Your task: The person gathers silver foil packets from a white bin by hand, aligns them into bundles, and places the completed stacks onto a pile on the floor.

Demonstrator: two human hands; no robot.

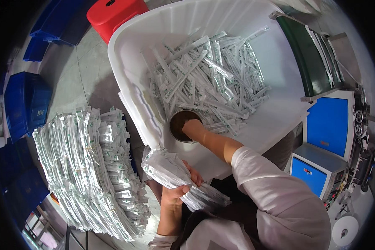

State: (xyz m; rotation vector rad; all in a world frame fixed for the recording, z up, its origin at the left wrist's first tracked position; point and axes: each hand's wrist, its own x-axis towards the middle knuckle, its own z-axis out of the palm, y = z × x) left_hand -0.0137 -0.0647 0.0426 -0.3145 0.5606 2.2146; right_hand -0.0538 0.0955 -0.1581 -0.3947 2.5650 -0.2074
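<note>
My left hand [175, 190] grips a thick bundle of slim wrapped packets [167, 165], white and clear with green print, over the near edge of a big white plastic tub [125, 62]. My right hand [192, 127] reaches down into a round container [177, 125] with a brown interior at the tub's near left corner. Its fingers are hidden in there, so I cannot see whether they hold anything. Beyond it, loose wrapped packets [203, 81] of the same kind lie heaped in all directions inside the tub.
Stacked bundles of packets [78, 168] stand at the left. A green conveyor belt [300, 56] overhangs the tub's right side, beside a machine with blue panels [326, 125] and a white reel [345, 230]. Blue bins [26, 103] and a red plastic object [118, 14] lie beyond.
</note>
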